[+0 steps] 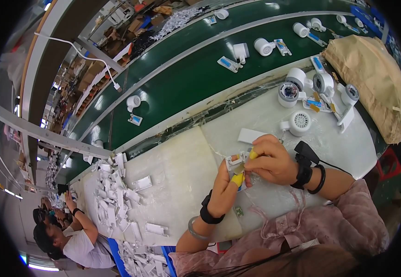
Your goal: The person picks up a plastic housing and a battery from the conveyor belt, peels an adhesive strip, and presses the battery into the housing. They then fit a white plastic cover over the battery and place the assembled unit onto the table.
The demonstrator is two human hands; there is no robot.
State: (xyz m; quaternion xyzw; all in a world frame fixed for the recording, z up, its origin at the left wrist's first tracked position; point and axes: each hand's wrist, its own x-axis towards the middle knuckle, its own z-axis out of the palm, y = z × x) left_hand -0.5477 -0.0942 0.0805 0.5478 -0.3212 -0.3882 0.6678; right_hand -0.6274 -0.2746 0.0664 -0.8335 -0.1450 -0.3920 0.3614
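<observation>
My left hand [225,189] is closed round a small white plastic part [232,162], held up over the work surface. Close against it, my right hand [273,161] has its fingers pinched together; what lies between them is hidden. Yellow covers sit on some fingertips of both hands. Just beyond the hands lies a flat white plastic piece [251,135]. A white fan head [300,122] with a round grille rests farther right. Below my left hand, a small green circuit board [239,211] lies on the surface.
White plastic parts [117,198] are heaped at left, more fill a blue bin [169,258]. Several fan units [289,92] cluster at right beside a brown paper bag [366,78]. A green conveyor belt [177,87] carries others. A co-worker [83,242] sits at far left.
</observation>
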